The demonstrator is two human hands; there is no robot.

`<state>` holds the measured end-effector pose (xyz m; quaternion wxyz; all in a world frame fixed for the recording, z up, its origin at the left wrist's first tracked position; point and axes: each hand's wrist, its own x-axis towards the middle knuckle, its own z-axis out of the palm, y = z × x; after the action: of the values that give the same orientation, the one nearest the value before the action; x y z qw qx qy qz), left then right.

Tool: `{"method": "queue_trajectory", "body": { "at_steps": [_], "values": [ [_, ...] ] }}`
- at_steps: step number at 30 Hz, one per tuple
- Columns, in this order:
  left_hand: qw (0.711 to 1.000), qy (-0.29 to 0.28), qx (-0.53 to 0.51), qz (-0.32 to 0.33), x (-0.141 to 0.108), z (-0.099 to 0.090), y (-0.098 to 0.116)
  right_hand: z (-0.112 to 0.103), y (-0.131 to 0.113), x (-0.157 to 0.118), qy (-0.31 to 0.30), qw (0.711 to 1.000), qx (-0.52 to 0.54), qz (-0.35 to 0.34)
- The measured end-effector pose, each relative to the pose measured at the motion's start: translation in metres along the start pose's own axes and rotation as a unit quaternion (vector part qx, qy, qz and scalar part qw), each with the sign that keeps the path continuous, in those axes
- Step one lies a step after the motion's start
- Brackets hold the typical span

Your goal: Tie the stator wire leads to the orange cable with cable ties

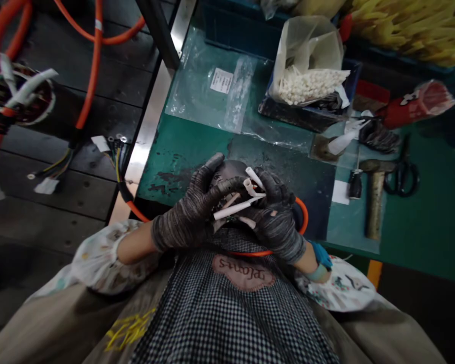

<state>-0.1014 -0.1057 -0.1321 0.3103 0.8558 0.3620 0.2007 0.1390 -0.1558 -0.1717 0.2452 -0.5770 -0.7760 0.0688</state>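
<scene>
Near the bench's front edge, the gloved left hand (pixel 189 212) and gloved right hand (pixel 275 217) both grip a dark round wired housing (pixel 231 172) with white sleeves (pixel 235 207) sticking out. Toward the far edge, a clear plastic bag (pixel 311 43) holds small white plastic pieces (pixel 307 83), and yellow strands (pixel 405 25) lie heaped beyond it at the far right corner.

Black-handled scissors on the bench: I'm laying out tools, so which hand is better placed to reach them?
Right, probably. The right hand sits on the scissors' side, nearer than the left hand. Both are on the white sleeves and dark round part, and a hammer lies between.
</scene>
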Motion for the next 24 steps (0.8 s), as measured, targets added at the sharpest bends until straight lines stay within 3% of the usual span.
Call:
{"method": "queue_trajectory", "body": {
  "at_steps": [7, 11, 15, 20, 24],
  "values": [
    [0.999, -0.011, -0.013, -0.035, -0.003, 0.003, -0.001, -0.001, -0.013, 0.000, 0.029, 0.999, 0.002, 0.015],
    [0.994, 0.097, -0.047, 0.023, -0.006, 0.021, -0.004, -0.004, -0.019, 0.002, 0.033, 0.999, 0.015, 0.038],
    [0.985, 0.167, -0.032, 0.003, -0.005, 0.038, 0.001, -0.007, -0.007, -0.002, 0.031, 0.999, 0.012, 0.026],
    [0.988, 0.149, -0.033, -0.020, 0.010, 0.037, 0.013, -0.018, 0.025, 0.005, -0.017, 0.997, 0.063, -0.036],
    [0.993, 0.115, -0.016, -0.019, 0.020, 0.031, 0.016, -0.022, 0.044, 0.011, -0.014, 0.989, 0.099, -0.112]
  ]
}}
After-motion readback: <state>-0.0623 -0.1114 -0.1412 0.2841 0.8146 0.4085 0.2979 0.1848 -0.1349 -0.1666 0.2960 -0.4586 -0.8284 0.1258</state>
